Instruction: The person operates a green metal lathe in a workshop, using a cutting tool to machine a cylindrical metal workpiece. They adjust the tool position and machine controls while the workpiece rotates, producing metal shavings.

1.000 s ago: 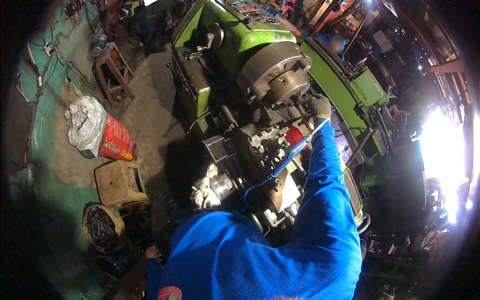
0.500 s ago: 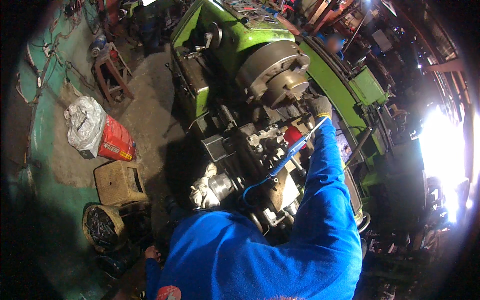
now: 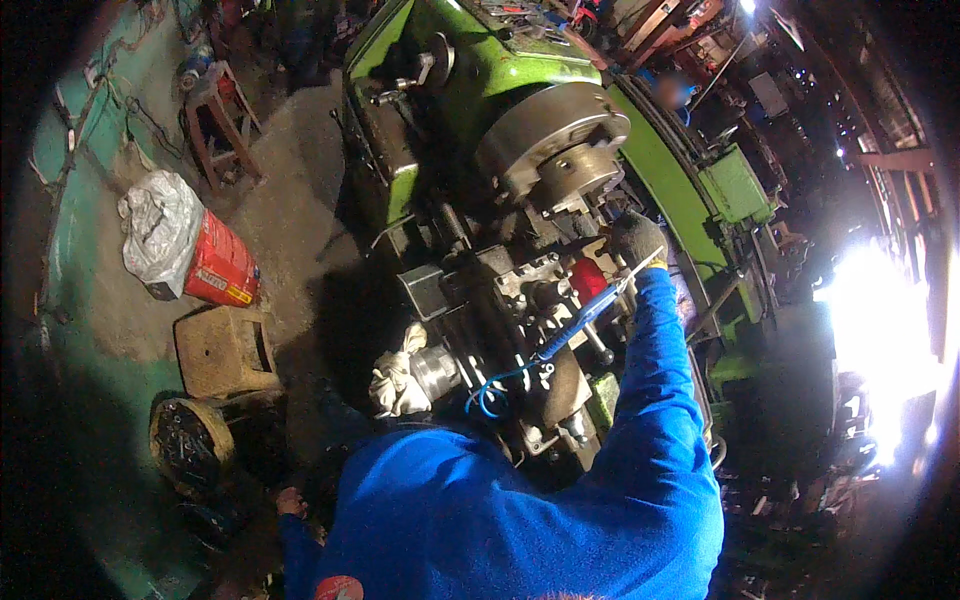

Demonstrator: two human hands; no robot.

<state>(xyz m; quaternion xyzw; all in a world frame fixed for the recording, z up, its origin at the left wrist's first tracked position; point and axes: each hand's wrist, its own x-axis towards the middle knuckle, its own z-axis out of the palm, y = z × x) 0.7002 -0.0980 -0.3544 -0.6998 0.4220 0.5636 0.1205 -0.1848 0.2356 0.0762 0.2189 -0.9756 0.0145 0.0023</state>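
My right hand [image 3: 638, 243], in a grey knit glove with a yellow cuff, reaches in beside the jaws of a large metal lathe chuck [image 3: 545, 140]. It looks closed, but its fingers are mostly hidden and what they grip cannot be made out. A thick metal ring-shaped workpiece [image 3: 578, 176] sits in the chuck. Close to my wrist, a slim blue tool [image 3: 583, 323] with a pale tip and blue cord lies slanted over the tool post [image 3: 530, 280]. A red object [image 3: 587, 278] is just behind it. My left hand [image 3: 291, 502], bare, hangs low at left, its fingers indistinct in shadow.
The green lathe [image 3: 500, 65] fills the middle. A cloth-wrapped metal cylinder [image 3: 435, 372] projects from its near side. On the left are a red box [image 3: 223, 262] with a silvery sack, a tan plastic container [image 3: 222, 350], a tub of scrap [image 3: 190, 445] and a stool [image 3: 220, 120].
My view has shifted slightly, so the lathe and floor items appear moved. My right hand stays by the chuck, a little lower in view. My left hand still hangs at the side.
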